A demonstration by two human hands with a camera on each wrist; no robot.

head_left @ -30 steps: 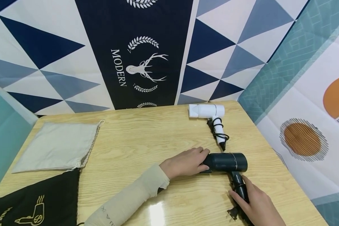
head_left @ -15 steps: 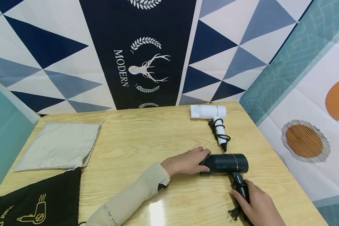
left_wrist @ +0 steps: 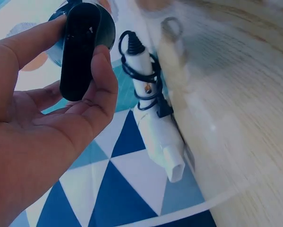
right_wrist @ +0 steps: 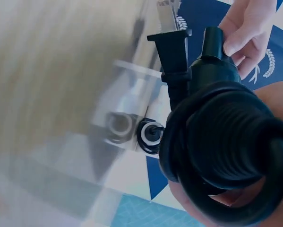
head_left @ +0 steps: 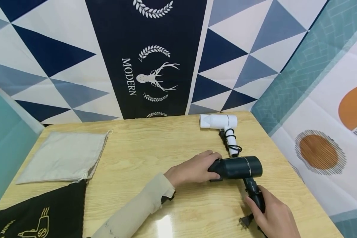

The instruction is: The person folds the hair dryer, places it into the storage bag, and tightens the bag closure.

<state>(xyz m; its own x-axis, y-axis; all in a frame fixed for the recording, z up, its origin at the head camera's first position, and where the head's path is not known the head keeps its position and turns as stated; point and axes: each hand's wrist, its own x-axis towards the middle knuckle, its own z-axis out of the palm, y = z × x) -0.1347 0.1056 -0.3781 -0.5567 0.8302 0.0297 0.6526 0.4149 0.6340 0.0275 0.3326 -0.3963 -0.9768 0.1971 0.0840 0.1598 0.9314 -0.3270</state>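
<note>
A black hair dryer (head_left: 238,168) is gripped by both hands, slightly above the table in the head view. My left hand (head_left: 193,168) pinches its nozzle end; in the left wrist view fingers and thumb close on the flat black nozzle (left_wrist: 76,56). Around the handle curls my right hand (head_left: 275,213). The cord is wound on that handle, and its two-prong plug (right_wrist: 172,49) sticks out in the right wrist view. Just behind lies a white hair dryer (head_left: 218,121), black cord wrapped round its handle.
A light beige drawstring bag (head_left: 65,157) lies flat at the table's left. In front of it is a black drawstring bag (head_left: 47,211) printed with a gold hair dryer. Patterned cloth walls (head_left: 154,66) stand behind and beside the wooden table (head_left: 142,145).
Both hands have raised the black hair dryer a little off the table. The head view has tilted slightly. The white hair dryer and the bags stay where they were.
</note>
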